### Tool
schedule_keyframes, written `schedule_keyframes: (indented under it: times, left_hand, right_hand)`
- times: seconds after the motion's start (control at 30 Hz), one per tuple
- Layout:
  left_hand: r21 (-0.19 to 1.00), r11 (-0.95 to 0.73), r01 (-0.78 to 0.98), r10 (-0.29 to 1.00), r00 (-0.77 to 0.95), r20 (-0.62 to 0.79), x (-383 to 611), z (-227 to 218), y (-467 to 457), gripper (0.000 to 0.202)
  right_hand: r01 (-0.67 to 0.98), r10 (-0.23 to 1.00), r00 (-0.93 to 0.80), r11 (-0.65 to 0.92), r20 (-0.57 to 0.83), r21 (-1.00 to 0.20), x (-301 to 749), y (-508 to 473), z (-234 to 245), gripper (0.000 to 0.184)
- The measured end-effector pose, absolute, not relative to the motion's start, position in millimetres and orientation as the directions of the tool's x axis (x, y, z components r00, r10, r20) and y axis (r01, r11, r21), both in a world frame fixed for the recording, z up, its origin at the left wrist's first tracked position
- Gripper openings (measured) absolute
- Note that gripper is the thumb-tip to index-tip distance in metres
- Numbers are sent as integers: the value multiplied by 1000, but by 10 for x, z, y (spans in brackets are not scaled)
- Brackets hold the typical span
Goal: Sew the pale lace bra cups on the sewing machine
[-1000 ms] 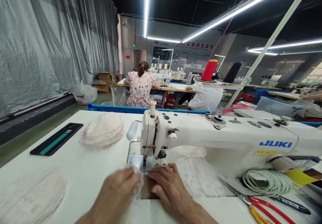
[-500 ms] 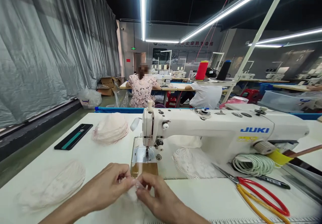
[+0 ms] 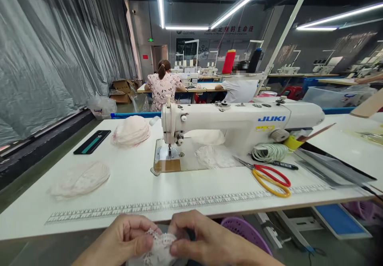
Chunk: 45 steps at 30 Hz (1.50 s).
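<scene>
A piece of white lace fabric (image 3: 160, 248) is held between my two hands, low in the view in front of the table's near edge. My left hand (image 3: 127, 238) pinches its left side between thumb and curled fingers. On its right side my right hand (image 3: 199, 236) grips the scalloped edge in the same way. The lower part of the lace runs out of the frame. Beyond my hands stands a white sewing machine (image 3: 215, 118), its needle area (image 3: 169, 151) with nothing of the held lace under it.
White fabric piles (image 3: 131, 130) and lace pieces (image 3: 80, 179) lie left, beside a dark case (image 3: 92, 142). More lace (image 3: 215, 156), scissors (image 3: 271, 178) and coiled cord (image 3: 269, 152) lie right. A printed ruler (image 3: 185, 205) runs along the front. A purple basket (image 3: 245, 232) is below.
Both hands have drawn the lace back from beside the machine to the table's near edge. The view has shifted back, so the ruler, table edge and purple basket now show.
</scene>
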<state>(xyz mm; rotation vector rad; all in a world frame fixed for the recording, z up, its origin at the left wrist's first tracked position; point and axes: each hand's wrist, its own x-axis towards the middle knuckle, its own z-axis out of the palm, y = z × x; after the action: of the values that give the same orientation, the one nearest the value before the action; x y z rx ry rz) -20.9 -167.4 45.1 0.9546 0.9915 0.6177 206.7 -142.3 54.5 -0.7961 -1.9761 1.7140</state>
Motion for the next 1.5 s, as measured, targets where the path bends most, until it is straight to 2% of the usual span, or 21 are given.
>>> schedule_keyframes:
  times: [0.1,0.2,0.33,0.4,0.57,0.67,0.87,0.97,1.1,1.2,1.27,1.37,1.5]
  left_hand:
    - [853,518,-68,781,444,-439,-139,384,-1867,44]
    - [805,582,-115,760,428,-489,-29,352,-2028,43]
    - [743,657,-126,716,411,-564,89,368,-2160,49]
    - [745,657,-110,718,393,-575,101,377,-2187,50]
    - [802,593,-69,756,390,-526,44,361,-2185,38]
    - [791,604,-94,753,392,-528,38,348,-2173,37]
    - [751,650,-116,722,403,-563,67,304,-2153,50]
    - [730,675,-109,703,396,-591,68,227,-2136,44]
    - [704,694,-153,681,458,-572,88,117,-2124,36]
    - [693,693,-201,684,487,-543,91,70,-2122,33]
    - [676,700,-229,684,487,-544,77,52,-2115,36]
    - [646,729,-225,660,483,-576,35,36,-2099,53]
    - [642,733,-225,657,478,-583,-18,24,-2089,46]
  right_hand:
    - [107,577,-814,43,-63,-993,2173,-1510,432,22]
    - [41,475,-878,-40,-55,-998,2255,-1565,276,40]
    - [9,418,-905,-173,-81,-985,2285,-1666,93,55]
    - [-4,418,-905,-191,-78,-982,2280,-1720,27,54]
    - [-50,420,-908,-81,11,-995,2305,-1734,-43,44]
    - [-71,401,-915,-52,44,-996,2333,-1680,-15,42]
    - [-32,436,-899,-132,-30,-991,2306,-1635,14,50]
    - [0,424,-903,-156,-67,-988,2295,-1613,-7,54]
    - [19,422,-902,-177,-94,-984,2313,-1581,-26,44]
    - [19,409,-908,-181,-93,-983,2333,-1560,-35,44]
    - [31,407,-908,-174,-101,-984,2338,-1543,-40,46]
    - [46,406,-908,-152,-105,-987,2338,-1515,-45,52]
    - [59,402,-908,-147,-114,-987,2350,-1484,-70,51]
